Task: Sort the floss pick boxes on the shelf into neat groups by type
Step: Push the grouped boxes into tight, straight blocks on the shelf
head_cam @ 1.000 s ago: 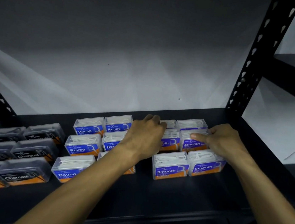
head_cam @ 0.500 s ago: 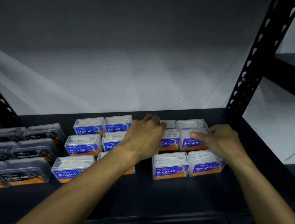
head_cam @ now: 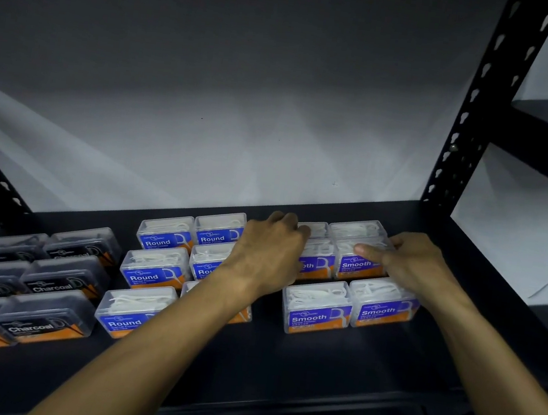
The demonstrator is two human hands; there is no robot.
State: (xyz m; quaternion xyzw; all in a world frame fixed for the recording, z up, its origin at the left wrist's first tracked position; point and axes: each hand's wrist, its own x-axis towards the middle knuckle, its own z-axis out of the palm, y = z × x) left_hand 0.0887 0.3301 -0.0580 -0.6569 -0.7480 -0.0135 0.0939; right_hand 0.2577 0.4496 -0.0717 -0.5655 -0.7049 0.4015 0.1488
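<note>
Nothing has visibly shifted: left hand point(head_cam: 269, 251) and right hand point(head_cam: 414, 262) still curl their fingers around the middle Smooth boxes point(head_cam: 357, 264), squaring an almost sorted shelf point(head_cam: 282, 356).

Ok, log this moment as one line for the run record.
stage: squaring Smooth group | left hand: on middle-row Smooth boxes | right hand: thumb on same row | Round boxes, Charcoal boxes: grouped

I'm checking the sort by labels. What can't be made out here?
Head view only:
- Round boxes in the right column: labels covered by the left hand and forearm.
- Middle-row Smooth box: label half hidden by that hand.
- Back Charcoal boxes: labels too dark, blurred.
- Right hand: fingertips hidden.
</note>
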